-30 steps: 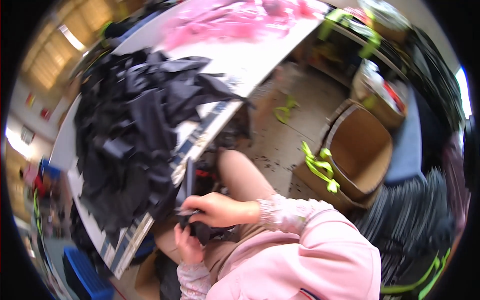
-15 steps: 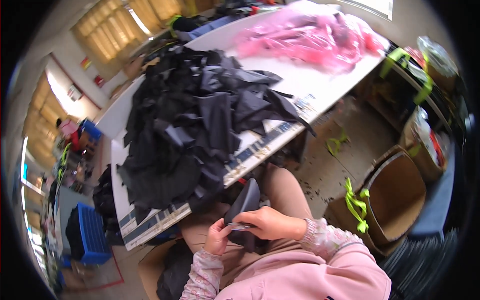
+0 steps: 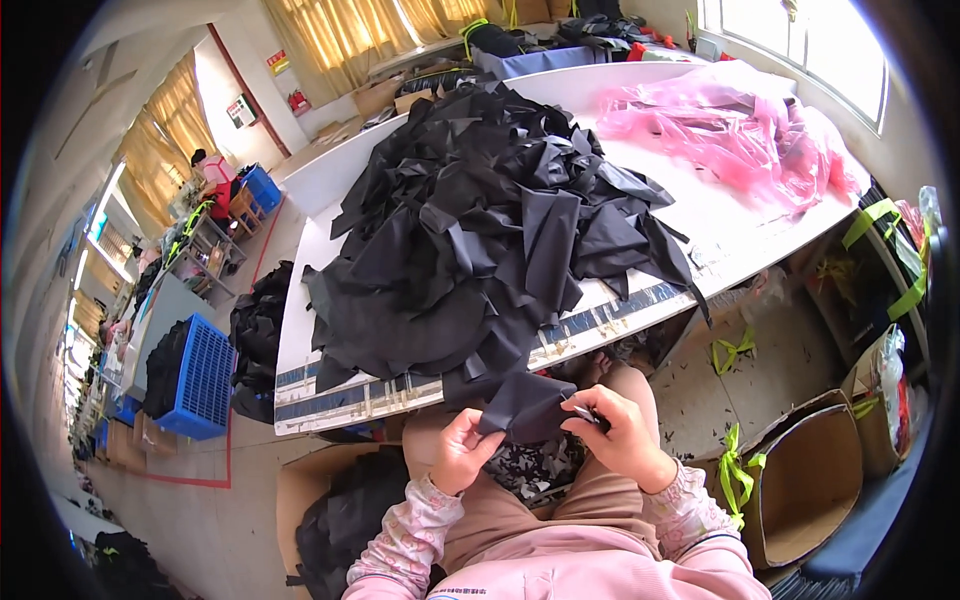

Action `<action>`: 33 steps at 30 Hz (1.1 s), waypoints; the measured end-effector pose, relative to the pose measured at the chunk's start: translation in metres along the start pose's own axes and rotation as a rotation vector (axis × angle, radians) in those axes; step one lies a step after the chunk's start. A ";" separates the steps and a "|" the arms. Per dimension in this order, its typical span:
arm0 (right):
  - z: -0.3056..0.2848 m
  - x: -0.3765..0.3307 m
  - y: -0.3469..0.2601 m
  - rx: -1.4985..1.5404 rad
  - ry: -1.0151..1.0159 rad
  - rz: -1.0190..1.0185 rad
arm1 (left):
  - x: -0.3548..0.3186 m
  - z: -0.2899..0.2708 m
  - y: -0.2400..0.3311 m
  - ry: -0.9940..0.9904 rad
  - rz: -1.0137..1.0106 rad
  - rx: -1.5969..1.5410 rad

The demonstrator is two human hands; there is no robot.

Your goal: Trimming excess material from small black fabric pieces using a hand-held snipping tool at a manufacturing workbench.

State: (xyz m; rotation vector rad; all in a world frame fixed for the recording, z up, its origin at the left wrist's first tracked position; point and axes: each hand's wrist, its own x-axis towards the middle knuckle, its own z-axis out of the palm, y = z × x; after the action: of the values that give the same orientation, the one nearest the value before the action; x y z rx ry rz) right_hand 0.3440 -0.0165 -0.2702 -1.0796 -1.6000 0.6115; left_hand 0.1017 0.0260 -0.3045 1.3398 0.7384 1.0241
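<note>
Over my lap, just off the table's near edge, a black fabric piece is stretched between my hands. My left hand pinches its left edge between thumb and fingers. On the opposite side, my right hand grips the piece's right edge with bent fingers. A small, thin tool with a dark metallic look pokes from the right fingers; its kind is too small to make out. In front of me a big heap of black fabric pieces covers much of the white table.
Pink plastic sheeting lies at the table's far right. To my right stands an open cardboard box with a yellow-green strip tied on it. A box of black fabric is at my left, with a blue crate beyond. A person sits far off.
The fabric piece, folded and upright before, is now spread wider between my hands. My hands have moved apart. The view has swung left and lifted, showing more of the room.
</note>
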 end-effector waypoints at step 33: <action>0.044 0.001 0.005 0.012 0.031 0.088 | 0.001 0.031 0.008 0.061 0.056 0.038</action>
State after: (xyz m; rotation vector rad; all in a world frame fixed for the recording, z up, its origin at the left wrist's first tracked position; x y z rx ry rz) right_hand 0.3043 -0.0070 -0.2872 -1.1496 -1.5268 0.6593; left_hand 0.1288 0.0137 -0.2921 1.3738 0.7734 1.1042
